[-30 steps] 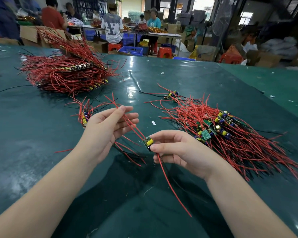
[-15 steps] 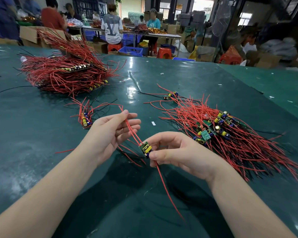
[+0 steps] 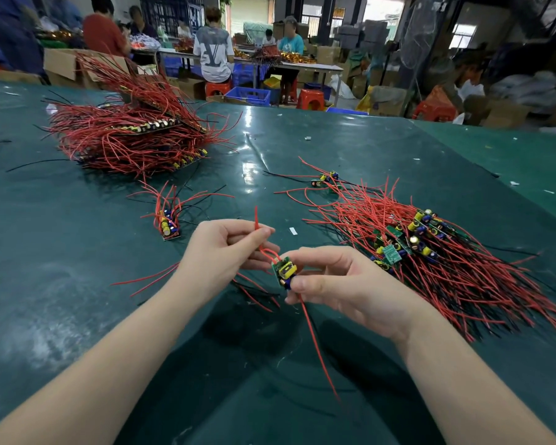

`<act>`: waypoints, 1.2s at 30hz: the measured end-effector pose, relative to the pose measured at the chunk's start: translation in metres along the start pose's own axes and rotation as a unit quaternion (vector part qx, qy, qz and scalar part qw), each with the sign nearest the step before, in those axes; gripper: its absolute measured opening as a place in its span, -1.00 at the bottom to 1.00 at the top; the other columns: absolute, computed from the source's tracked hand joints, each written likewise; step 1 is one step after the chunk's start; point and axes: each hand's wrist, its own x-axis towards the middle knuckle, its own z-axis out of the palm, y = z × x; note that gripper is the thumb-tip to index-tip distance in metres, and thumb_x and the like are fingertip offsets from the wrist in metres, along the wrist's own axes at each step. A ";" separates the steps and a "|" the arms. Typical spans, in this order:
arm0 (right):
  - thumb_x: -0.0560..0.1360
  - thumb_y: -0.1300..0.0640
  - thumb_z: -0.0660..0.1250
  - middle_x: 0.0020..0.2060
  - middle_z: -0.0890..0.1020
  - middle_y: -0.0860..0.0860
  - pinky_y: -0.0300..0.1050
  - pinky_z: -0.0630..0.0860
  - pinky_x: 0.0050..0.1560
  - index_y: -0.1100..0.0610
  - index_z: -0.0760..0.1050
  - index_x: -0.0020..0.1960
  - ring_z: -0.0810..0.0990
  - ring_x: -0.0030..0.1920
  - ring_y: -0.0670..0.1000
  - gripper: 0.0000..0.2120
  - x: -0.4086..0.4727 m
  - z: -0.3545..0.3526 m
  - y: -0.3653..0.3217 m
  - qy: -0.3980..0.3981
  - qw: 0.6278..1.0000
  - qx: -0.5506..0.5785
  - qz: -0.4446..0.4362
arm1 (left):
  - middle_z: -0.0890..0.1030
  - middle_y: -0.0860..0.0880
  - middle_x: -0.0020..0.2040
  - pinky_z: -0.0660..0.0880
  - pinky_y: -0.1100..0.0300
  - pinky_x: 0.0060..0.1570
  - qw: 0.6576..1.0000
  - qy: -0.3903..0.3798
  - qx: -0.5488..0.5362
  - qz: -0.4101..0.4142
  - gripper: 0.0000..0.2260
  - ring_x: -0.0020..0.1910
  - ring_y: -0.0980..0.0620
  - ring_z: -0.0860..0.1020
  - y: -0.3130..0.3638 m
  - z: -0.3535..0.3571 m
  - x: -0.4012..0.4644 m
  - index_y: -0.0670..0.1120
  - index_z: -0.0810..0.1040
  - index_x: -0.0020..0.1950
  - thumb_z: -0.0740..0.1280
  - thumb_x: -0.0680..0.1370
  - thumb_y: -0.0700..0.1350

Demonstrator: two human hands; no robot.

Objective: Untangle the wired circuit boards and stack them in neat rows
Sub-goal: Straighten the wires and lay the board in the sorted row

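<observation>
Red stools (image 3: 309, 98), blue crate (image 3: 248, 95), cardboard boxes (image 3: 506, 113) behind.

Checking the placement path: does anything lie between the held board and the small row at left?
Nothing visible: bare green table separates the small green circuit board, held by both hands, from the short row of boards.

Surface: dark green tabletop (image 3: 77, 284), glossy.
Far left: large stacked heap of red-wired boards (image 3: 132, 136).
Centre: small row of boards (image 3: 167, 224).
Right side: loose tangle of wired circuit boards (image 3: 430, 252).
Scattered: small white scraps (image 3: 293, 230).
</observation>
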 end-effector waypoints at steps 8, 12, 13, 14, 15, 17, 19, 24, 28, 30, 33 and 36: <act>0.33 0.29 0.42 -0.15 0.72 -0.02 -0.19 0.58 -0.07 0.05 0.72 -0.06 0.67 -0.16 -0.06 -0.75 -0.001 -0.015 -0.007 0.076 0.996 0.041 0.020 | 0.72 -0.07 -0.19 0.55 0.36 -0.37 0.948 0.041 -0.286 -0.131 -0.79 -0.27 0.12 0.68 0.003 -0.014 0.014 -0.19 0.61 -0.07 0.24 0.62 -0.12; 0.32 0.26 0.44 -0.16 0.71 0.00 -0.17 0.59 -0.10 0.07 0.72 -0.06 0.65 -0.23 -0.04 -0.77 -0.003 -0.018 -0.008 0.091 0.995 0.011 0.049 | 0.71 -0.15 -0.16 0.58 0.31 -0.36 0.917 0.046 -0.364 -0.158 -0.80 -0.20 0.00 0.70 0.006 -0.019 0.014 -0.29 0.57 -0.06 0.23 0.62 -0.20; 0.31 0.26 0.44 -0.18 0.70 0.00 -0.16 0.59 -0.12 0.08 0.72 -0.07 0.63 -0.25 -0.05 -0.78 -0.002 -0.018 -0.008 0.094 0.994 0.008 0.055 | 0.71 -0.16 -0.17 0.58 0.30 -0.37 0.912 0.049 -0.372 -0.166 -0.81 -0.20 -0.02 0.70 0.007 -0.019 0.014 -0.32 0.55 -0.05 0.22 0.62 -0.22; 0.31 0.27 0.45 -0.21 0.69 0.01 -0.16 0.59 -0.14 0.10 0.72 -0.09 0.62 -0.28 -0.05 -0.79 -0.002 -0.018 -0.008 0.098 0.993 0.007 0.062 | 0.71 -0.17 -0.17 0.58 0.29 -0.37 0.909 0.050 -0.377 -0.170 -0.81 -0.21 -0.03 0.70 0.008 -0.019 0.014 -0.33 0.54 -0.05 0.21 0.62 -0.23; 0.30 0.29 0.48 -0.24 0.68 0.02 -0.17 0.60 -0.16 0.12 0.72 -0.10 0.60 -0.31 -0.05 -0.80 -0.002 -0.019 -0.009 0.101 0.992 0.007 0.070 | 0.71 -0.18 -0.18 0.58 0.29 -0.37 0.908 0.051 -0.379 -0.171 -0.81 -0.21 -0.03 0.70 0.008 -0.018 0.013 -0.34 0.53 -0.05 0.21 0.62 -0.24; 0.27 0.29 0.52 -0.27 0.66 0.05 -0.16 0.60 -0.18 0.16 0.71 -0.11 0.59 -0.34 -0.05 -0.80 -0.002 -0.019 -0.009 0.104 0.991 0.005 0.090 | 0.71 -0.17 -0.19 0.58 0.29 -0.37 0.909 0.049 -0.381 -0.164 -0.80 -0.22 -0.02 0.70 0.009 -0.016 0.012 -0.34 0.53 -0.05 0.20 0.63 -0.23; 0.24 0.25 0.48 -0.29 0.63 0.07 -0.16 0.60 -0.19 0.16 0.72 -0.13 0.57 -0.36 -0.05 -0.79 -0.001 -0.018 -0.010 0.103 0.989 -0.001 0.107 | 0.71 -0.16 -0.19 0.58 0.30 -0.37 0.912 0.044 -0.380 -0.148 -0.80 -0.21 0.00 0.70 0.010 -0.014 0.011 -0.32 0.54 -0.05 0.20 0.63 -0.23; 0.22 0.23 0.48 -0.29 0.56 0.12 -0.16 0.60 -0.20 0.16 0.72 -0.14 0.54 -0.38 -0.06 -0.79 -0.001 -0.015 -0.010 0.118 0.986 -0.007 0.117 | 0.72 -0.12 -0.13 0.58 0.31 -0.28 0.931 0.036 -0.349 -0.098 -0.80 -0.12 0.02 0.70 0.010 -0.012 0.012 -0.28 0.55 0.01 0.19 0.64 -0.18; 0.36 0.35 0.44 -0.22 0.61 0.13 -0.18 0.60 -0.21 0.17 0.72 -0.16 0.54 -0.31 -0.04 -0.86 0.000 -0.015 -0.009 0.139 0.984 -0.014 0.110 | 0.72 -0.12 -0.12 0.59 0.29 -0.24 0.947 0.063 -0.310 -0.061 -0.78 -0.11 0.02 0.70 0.008 -0.017 0.015 -0.25 0.57 0.00 0.18 0.65 -0.15; 0.40 0.38 0.41 -0.22 0.64 0.10 -0.18 0.61 -0.20 0.16 0.72 -0.15 0.56 -0.28 -0.05 -0.83 -0.001 -0.013 -0.008 0.127 0.986 -0.022 0.108 | 0.72 -0.11 -0.14 0.58 0.31 -0.27 0.948 0.076 -0.302 -0.061 -0.79 -0.13 0.04 0.70 0.009 -0.019 0.015 -0.24 0.57 0.00 0.19 0.65 -0.16; 0.38 0.34 0.44 -0.22 0.65 0.08 -0.18 0.61 -0.17 0.14 0.72 -0.13 0.57 -0.24 -0.04 -0.84 -0.002 -0.010 -0.008 0.100 0.989 -0.034 0.104 | 0.71 -0.10 -0.20 0.57 0.35 -0.32 0.946 0.089 -0.304 -0.072 -0.81 -0.20 0.08 0.70 0.009 -0.018 0.014 -0.27 0.57 -0.03 0.21 0.63 -0.21; 0.27 0.23 0.48 -0.27 0.66 0.03 -0.17 0.61 -0.16 0.10 0.72 -0.13 0.57 -0.32 -0.06 -0.82 -0.001 -0.007 -0.007 0.078 0.992 -0.030 0.096 | 0.70 -0.09 -0.26 0.56 0.36 -0.30 0.948 0.107 -0.298 -0.043 -0.82 -0.23 0.09 0.69 0.009 -0.016 0.013 -0.28 0.57 -0.06 0.21 0.63 -0.25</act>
